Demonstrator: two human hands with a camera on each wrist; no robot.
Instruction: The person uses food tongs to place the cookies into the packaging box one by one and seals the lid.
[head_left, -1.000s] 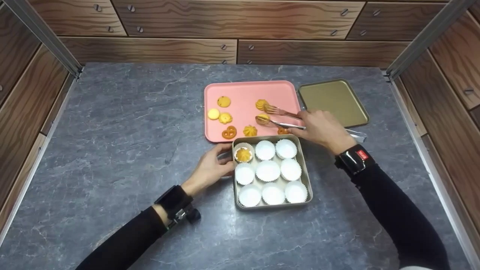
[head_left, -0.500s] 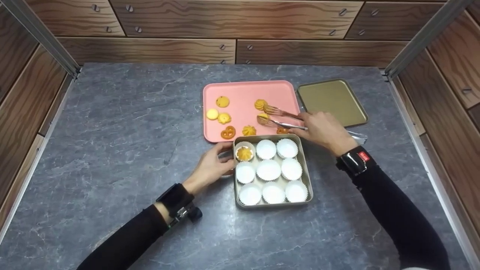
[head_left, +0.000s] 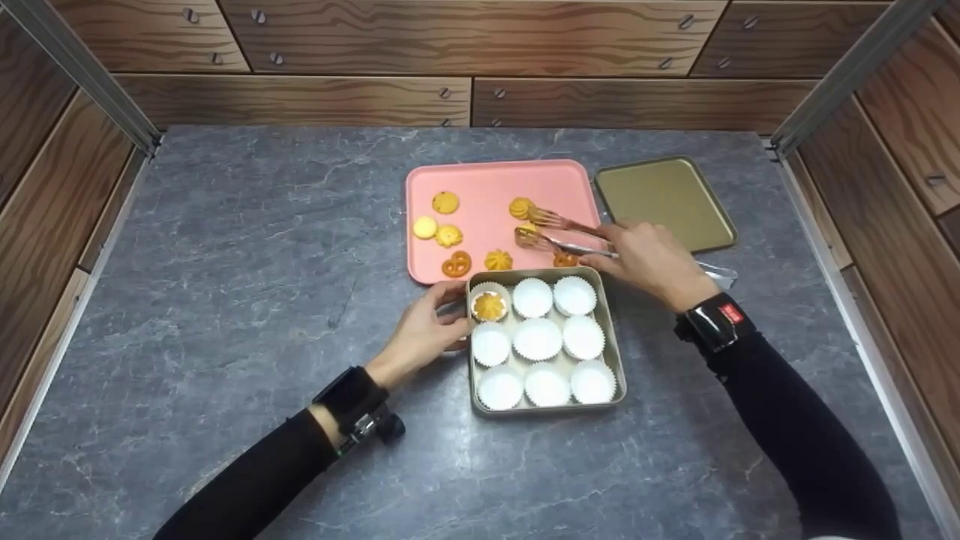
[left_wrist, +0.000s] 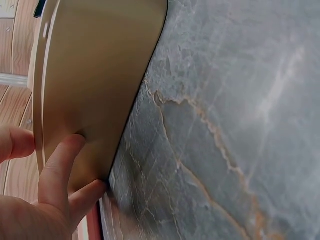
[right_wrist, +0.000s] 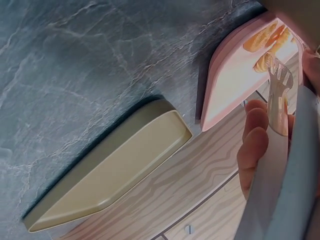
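Note:
My right hand (head_left: 649,259) grips a pair of serving tongs (head_left: 585,250) over the pink tray (head_left: 487,180). Their slotted ends are spread around a yellow cookie (head_left: 529,226), with a swirled cookie (head_left: 520,208) just beyond the far one. In the right wrist view, one slotted end of the tongs (right_wrist: 279,80) overlaps the cookies. Against the left wall of the gold square tin (left_wrist: 95,65) my left hand (head_left: 420,334) rests its fingertips, near the back corner. White paper cups (head_left: 537,340) fill the tin in rows; the back-left one holds a star-shaped cookie (head_left: 488,306).
On the pink tray lie more pieces, among them a pretzel (head_left: 456,264), a star-shaped cookie (head_left: 498,260) and a round pale cookie (head_left: 424,227). A gold lid (head_left: 667,206) lies right of the tray. Wood-patterned walls (head_left: 360,37) enclose the grey marbled table (head_left: 247,300).
The near end of the tongs has shifted slightly toward the far end, covering more of the cookie between them. My left hand and the tin stay in place.

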